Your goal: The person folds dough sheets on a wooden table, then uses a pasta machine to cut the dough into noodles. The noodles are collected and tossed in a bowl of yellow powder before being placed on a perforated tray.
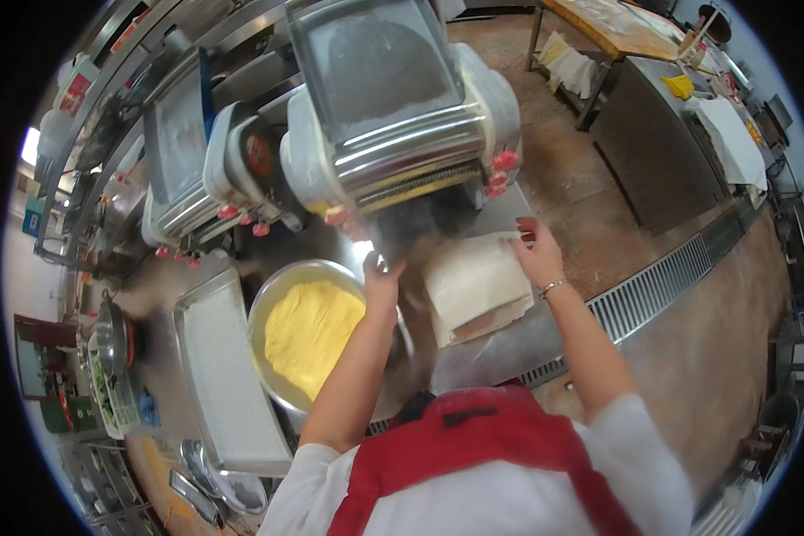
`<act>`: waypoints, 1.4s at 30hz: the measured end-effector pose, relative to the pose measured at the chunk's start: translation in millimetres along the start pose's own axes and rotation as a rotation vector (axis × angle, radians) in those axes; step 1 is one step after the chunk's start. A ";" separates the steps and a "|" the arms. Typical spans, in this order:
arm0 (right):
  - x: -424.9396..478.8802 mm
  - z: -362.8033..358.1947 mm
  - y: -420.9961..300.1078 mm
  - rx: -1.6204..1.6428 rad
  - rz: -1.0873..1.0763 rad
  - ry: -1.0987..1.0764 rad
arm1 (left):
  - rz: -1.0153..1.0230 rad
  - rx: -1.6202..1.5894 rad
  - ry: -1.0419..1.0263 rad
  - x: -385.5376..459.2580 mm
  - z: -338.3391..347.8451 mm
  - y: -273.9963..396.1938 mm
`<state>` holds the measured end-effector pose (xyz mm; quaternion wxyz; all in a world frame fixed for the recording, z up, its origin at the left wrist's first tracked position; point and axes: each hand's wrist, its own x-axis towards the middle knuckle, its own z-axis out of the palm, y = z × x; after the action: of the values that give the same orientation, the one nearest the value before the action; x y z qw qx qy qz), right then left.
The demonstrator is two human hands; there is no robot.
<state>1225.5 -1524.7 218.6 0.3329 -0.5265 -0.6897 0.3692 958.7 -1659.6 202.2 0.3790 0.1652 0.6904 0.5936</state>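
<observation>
My left hand (380,285) is closed around a small shiny metal tool (377,261), blurred by motion and glare, so its kind is unclear. Just left of that forearm is a round metal bowl (258,315) with a mass of yellow dough (315,328) spread inside. A folded cream-coloured sheet (476,278), cloth or dough, lies on the steel worktop (502,355). At the sheet's far right corner is my right hand (539,251), its fingers curled; whether they grip the corner is hard to see. Beyond both hands stands a dough sheeter (409,144) with yellow dough along its rollers.
A second sheeter (181,161) stands at the left. Beside the bowl lies a metal tray (231,375) with a white perforated surface. A floor drain grate (653,288) crosses the tiles at right, below a steel cabinet (656,141) and a wooden-topped table (589,27).
</observation>
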 end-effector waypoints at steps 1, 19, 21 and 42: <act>12.5 0.0 5.3 -0.014 0.032 -0.008 | 0.029 -0.015 0.096 17.5 12.8 -7.1; 130.4 107.1 41.4 -0.139 0.097 -0.338 | 0.322 0.434 0.550 115.7 2.1 -51.3; 133.5 105.8 53.5 -0.083 0.068 -0.321 | 0.263 0.448 0.498 107.1 16.3 -38.3; 164.0 8.2 58.3 0.698 0.169 -0.313 | 0.646 0.612 0.220 -88.1 55.9 -51.5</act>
<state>1209.8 -1356.5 175.9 0.3511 -0.3740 -0.5193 0.6835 1068.2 -1692.9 182.0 0.0326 0.4122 0.7832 0.4643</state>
